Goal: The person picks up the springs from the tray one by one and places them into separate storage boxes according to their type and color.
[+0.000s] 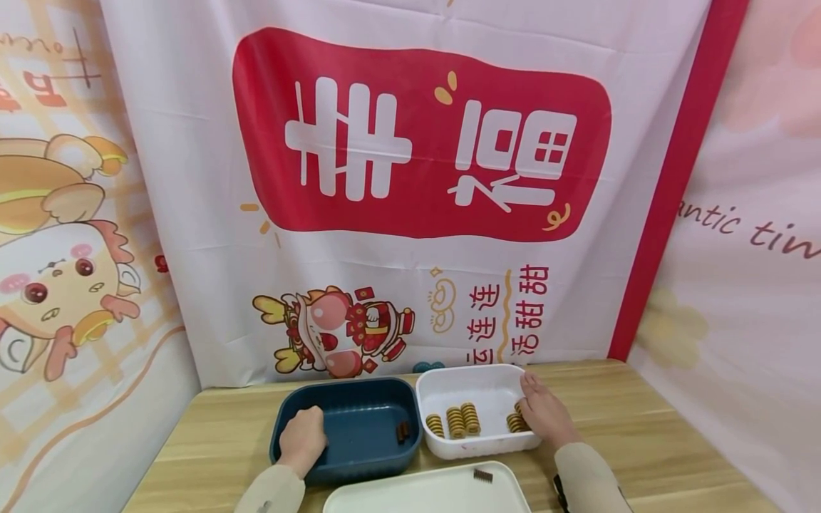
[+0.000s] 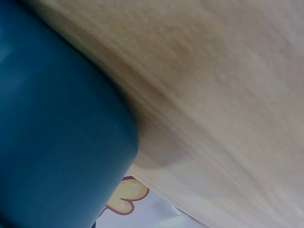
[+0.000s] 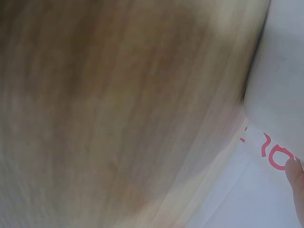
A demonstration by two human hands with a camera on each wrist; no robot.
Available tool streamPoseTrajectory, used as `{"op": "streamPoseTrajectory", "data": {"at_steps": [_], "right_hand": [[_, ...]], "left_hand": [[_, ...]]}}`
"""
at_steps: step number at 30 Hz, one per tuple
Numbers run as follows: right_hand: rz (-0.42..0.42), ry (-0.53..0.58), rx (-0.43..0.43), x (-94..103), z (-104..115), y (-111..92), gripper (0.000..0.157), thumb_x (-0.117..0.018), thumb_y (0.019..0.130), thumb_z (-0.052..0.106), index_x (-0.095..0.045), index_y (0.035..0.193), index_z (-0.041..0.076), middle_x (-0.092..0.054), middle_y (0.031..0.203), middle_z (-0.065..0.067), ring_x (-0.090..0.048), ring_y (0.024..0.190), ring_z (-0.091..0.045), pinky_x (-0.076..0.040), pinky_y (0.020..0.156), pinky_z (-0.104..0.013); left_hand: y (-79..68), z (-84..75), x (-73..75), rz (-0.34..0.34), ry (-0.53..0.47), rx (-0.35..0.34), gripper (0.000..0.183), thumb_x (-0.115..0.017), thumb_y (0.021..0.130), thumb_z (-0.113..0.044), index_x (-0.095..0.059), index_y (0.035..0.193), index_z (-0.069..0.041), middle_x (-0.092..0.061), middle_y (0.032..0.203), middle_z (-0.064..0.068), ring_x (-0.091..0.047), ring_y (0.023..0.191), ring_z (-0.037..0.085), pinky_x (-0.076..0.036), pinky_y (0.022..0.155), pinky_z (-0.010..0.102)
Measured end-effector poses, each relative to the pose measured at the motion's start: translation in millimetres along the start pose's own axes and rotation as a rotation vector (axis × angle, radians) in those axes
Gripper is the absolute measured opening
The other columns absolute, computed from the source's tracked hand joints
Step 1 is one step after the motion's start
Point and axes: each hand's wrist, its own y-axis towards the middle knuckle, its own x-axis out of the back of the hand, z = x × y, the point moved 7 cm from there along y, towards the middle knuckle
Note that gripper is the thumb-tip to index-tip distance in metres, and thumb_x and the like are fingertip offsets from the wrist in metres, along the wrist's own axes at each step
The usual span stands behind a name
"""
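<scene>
My left hand [image 1: 304, 436] grips the left wall of a dark blue plastic box [image 1: 359, 467], its curled fingers over the rim. The box's outer side also fills the left of the left wrist view, where the hand is hidden. Two small dark brown pieces [image 1: 402, 431] lie inside it at the right. At the right end of a white plastic box [image 1: 477, 447], my right hand [image 1: 546, 412] holds the rim; one fingertip [image 3: 293, 172] shows in the right wrist view. Inside stand rows of round striped cookies [image 1: 455, 422], with more [image 1: 517, 420] partly behind the right hand.
In front of both boxes lies a cream tray [image 1: 385, 499] with a small dark brown ribbed piece [image 1: 483, 475] near its far edge. A teal object [image 1: 428, 367] sits behind the boxes. The wooden table [image 1: 654, 434] ends at a printed cloth [image 1: 423, 249].
</scene>
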Motion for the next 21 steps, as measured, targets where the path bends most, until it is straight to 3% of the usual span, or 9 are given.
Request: {"op": "streamPoseTrajectory", "data": {"at_steps": [13,18,21], "right_hand": [[-0.029,0.011,0.014,0.7,1.5,0.8,0.046,-0.047,0.093,0.009,-0.043,0.13,-0.017,-0.039,0.138,-0.032,-0.033,0.131,-0.045,-0.029,0.105,-0.053],[-0.016,0.003,0.006,-0.8,-0.2,0.9,0.046,-0.047,0.093,0.009,-0.042,0.131,-0.017,-0.038,0.139,-0.032,-0.033,0.131,-0.045,-0.028,0.106,-0.053],[-0.007,0.008,0.001,-1.3,-0.1,0.7,0.046,-0.046,0.093,0.008,-0.042,0.131,-0.017,-0.038,0.139,-0.032,-0.033,0.131,-0.046,-0.027,0.106,-0.054]], "left_hand": [[1.6,-0.2,-0.5,0.01,-0.009,-0.028,0.019,-0.069,0.07,0.005,-0.057,0.06,-0.006,-0.059,0.06,0.006,-0.051,0.051,0.02,-0.042,0.044,0.038],[3.4,-4.7,2.6,0.042,-0.061,-0.077,0.023,-0.074,0.069,0.002,-0.058,0.055,-0.009,-0.055,0.053,0.0,-0.05,0.048,0.016,-0.042,0.045,0.033],[3.4,-12.1,6.7,0.054,-0.086,-0.111,0.018,-0.077,0.07,-0.002,-0.065,0.06,-0.01,-0.06,0.059,-0.002,-0.053,0.051,0.014,-0.047,0.048,0.034]]}}
